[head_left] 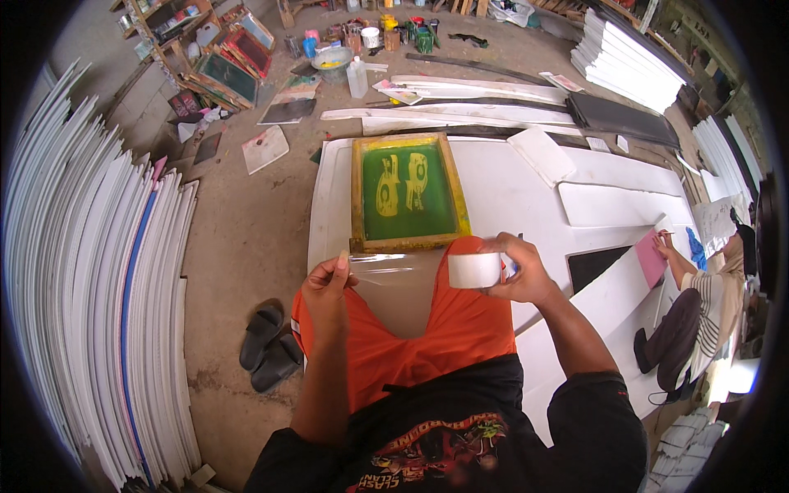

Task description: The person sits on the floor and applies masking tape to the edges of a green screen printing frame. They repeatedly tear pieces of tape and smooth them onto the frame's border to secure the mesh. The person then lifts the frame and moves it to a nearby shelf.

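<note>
My right hand [519,271] grips a roll of clear tape [474,269] over my orange-clad knees. A strip of clear tape [386,263] stretches from the roll to my left hand [327,283], which pinches its free end. Just beyond the strip lies a wooden-framed printing screen [407,193] with green mesh and yellow shapes. It rests on a white board [509,197] on the floor.
Tall stacks of white boards [90,296] stand at the left. Black sandals [269,347] lie on the floor by my left leg. Paint pots and a bowl [333,64] sit at the back. Another person [699,312] crouches at the right, working on a pink sheet [651,259].
</note>
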`<state>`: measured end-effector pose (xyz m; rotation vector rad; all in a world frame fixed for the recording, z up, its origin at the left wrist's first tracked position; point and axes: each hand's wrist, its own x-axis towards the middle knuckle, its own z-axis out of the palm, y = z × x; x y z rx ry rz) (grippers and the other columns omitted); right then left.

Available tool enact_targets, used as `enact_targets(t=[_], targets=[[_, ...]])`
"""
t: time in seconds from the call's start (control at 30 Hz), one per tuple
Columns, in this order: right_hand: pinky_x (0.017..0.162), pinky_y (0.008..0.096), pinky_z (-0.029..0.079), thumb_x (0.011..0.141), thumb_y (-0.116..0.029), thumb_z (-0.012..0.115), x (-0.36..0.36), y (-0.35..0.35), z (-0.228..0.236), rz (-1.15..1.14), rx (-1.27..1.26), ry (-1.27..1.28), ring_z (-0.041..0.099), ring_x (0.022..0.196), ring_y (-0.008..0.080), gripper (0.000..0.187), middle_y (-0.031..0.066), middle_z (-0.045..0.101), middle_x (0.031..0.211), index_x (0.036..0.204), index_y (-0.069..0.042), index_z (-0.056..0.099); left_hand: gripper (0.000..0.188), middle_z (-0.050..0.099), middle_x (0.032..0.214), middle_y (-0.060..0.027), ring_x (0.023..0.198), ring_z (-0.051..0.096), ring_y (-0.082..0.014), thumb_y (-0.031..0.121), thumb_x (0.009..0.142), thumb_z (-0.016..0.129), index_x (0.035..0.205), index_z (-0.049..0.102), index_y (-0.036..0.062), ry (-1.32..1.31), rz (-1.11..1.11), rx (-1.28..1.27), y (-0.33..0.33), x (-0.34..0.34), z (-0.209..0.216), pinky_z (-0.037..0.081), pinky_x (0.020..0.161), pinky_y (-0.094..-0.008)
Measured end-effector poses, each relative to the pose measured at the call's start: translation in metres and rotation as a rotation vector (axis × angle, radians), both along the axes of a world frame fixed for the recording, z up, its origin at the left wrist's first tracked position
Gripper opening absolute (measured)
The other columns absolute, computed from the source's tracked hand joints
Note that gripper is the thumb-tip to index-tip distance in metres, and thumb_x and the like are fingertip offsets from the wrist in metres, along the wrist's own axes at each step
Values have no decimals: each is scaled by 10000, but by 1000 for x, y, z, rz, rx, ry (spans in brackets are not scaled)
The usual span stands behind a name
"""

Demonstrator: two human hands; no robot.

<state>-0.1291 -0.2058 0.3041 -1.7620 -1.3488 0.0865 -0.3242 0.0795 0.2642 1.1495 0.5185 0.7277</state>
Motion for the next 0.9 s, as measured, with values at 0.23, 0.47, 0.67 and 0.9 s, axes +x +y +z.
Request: enact_targets(t=[0.23,0.47,0.67,0.9], targets=[[846,435,562,710,-233,860,-1,-8,12,-21,-505,-149,694,937,330,542,101,685,1002,1213,-112,700,186,683,798,-34,686,600,-101,159,999,712,958,720,-22,38,-11,14,3,-16,-22,514,704,-263],[898,364,541,650,-124,940,-1,-15,-17,-62,-57,355,700,958,262,589,113,692,995,1180,-51,695,196,667,779,-30,683,600,-102,180,1004,713,945,702,-7,72,-21,-112,19,-22,-31,516,704,-267],[830,382,556,623,-181,943,-4,-3,0,32,-232,93,713,854,273,573,113,718,908,1136,-56,724,150,668,783,-24,704,628,-122,156,1000,705,927,719,26,22,51,-114,36,-37,-36,537,728,-290],[854,399,548,645,-247,941,5,8,17,-75,-325,-162,711,940,288,603,106,727,1008,1179,-84,712,147,662,772,-21,678,619,-121,150,1003,702,911,712,35,5,103,-90,56,-45,-45,538,672,-299]])
